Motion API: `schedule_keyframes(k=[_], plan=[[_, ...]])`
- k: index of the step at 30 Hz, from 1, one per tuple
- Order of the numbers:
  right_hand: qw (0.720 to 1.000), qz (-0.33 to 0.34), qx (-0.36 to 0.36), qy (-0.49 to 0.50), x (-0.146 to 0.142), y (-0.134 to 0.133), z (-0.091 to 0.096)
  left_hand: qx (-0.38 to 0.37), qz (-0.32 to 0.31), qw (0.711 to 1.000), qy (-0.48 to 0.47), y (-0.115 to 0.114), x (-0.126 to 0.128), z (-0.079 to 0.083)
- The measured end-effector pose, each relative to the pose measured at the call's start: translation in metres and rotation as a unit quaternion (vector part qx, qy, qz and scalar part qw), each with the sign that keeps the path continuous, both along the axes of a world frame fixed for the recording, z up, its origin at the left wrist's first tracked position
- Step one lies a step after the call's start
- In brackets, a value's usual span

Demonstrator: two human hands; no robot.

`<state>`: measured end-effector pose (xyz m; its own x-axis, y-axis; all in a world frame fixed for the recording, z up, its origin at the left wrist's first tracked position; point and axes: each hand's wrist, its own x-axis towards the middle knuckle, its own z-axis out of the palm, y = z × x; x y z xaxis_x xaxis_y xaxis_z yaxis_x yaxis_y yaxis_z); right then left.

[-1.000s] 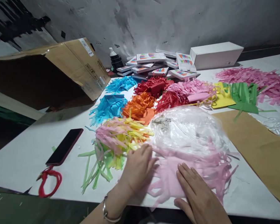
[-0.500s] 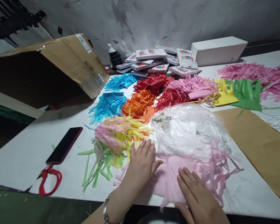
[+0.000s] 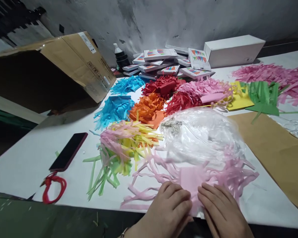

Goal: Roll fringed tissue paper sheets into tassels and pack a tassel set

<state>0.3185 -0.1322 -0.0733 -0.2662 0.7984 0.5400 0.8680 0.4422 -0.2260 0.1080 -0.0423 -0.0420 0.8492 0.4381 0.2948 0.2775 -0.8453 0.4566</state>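
Observation:
A pale pink fringed tissue paper tassel [image 3: 190, 177] lies at the table's front edge, its plain middle band between my hands and its strips spread out to both sides. My left hand [image 3: 171, 210] has its fingers curled over the near left edge of that band, the thumb tucked low. Opposite it, my right hand [image 3: 222, 210] presses its fingers together on the near right edge; its thumb is mostly hidden beneath. Just beyond the tassel sits a crumpled clear plastic bag [image 3: 203, 138]. Left of it are mixed pink, yellow and green fringed papers [image 3: 121, 142].
Blue [image 3: 116, 110], orange [image 3: 147, 107] and red fringe bundles [image 3: 164, 86] lie farther back, before a pile of flat printed boxes [image 3: 161, 54]. A phone [image 3: 69, 152] with a red cord is at left, below a cardboard box [image 3: 74, 62]. Brown paper [image 3: 270, 148] lies at right.
My left hand has drawn back toward me and curled in, uncovering the left strips of the pink tassel. My hands are now closer together at its near edge.

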Motion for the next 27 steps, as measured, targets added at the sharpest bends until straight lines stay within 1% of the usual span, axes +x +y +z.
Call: schedule_keyframes(k=[3,5,7,8,11,13,17,20,22,23,24,25,27], plan=[[0.999,-0.007,-0.008,0.045,0.0,0.001,0.001,-0.055,0.006,0.998,-0.014,0.001,-0.003,0.002],[0.996,-0.033,-0.012,0.088,-0.005,0.007,0.005,-0.112,0.045,0.993,0.012,0.006,-0.002,0.004],[0.992,-0.065,-0.023,0.108,-0.01,0.016,0.009,-0.155,0.1,0.981,0.061,0.014,0.002,0.006],[0.991,-0.08,-0.027,0.102,-0.011,0.022,0.011,-0.167,0.126,0.973,0.094,0.02,0.005,0.008],[0.991,-0.116,-0.033,0.056,-0.011,0.039,0.015,-0.174,0.173,0.949,0.196,0.035,0.017,0.013],[0.989,-0.135,-0.033,0.039,-0.009,0.048,0.014,-0.172,0.183,0.939,0.235,0.043,0.024,0.016],[0.988,-0.146,-0.047,0.022,-0.005,0.059,0.01,-0.173,0.185,0.934,0.25,0.05,0.03,0.021],[0.985,-0.162,-0.053,0.003,-0.001,0.059,0.012,-0.181,0.186,0.931,0.256,0.052,0.031,0.024],[0.98,-0.197,-0.029,-0.006,0.002,0.056,0.018,-0.188,0.186,0.93,0.254,0.053,0.031,0.025],[0.979,-0.204,-0.007,-0.001,0.003,0.053,0.021,-0.191,0.185,0.93,0.252,0.053,0.031,0.025],[0.982,-0.189,0.017,0.007,0.004,0.049,0.024,-0.195,0.185,0.931,0.249,0.054,0.031,0.024],[0.987,-0.153,0.037,0.021,0.003,0.045,0.026,-0.198,0.184,0.931,0.245,0.054,0.03,0.024],[0.996,-0.054,0.043,0.051,0.001,0.038,0.024,-0.204,0.182,0.932,0.237,0.055,0.03,0.022]])
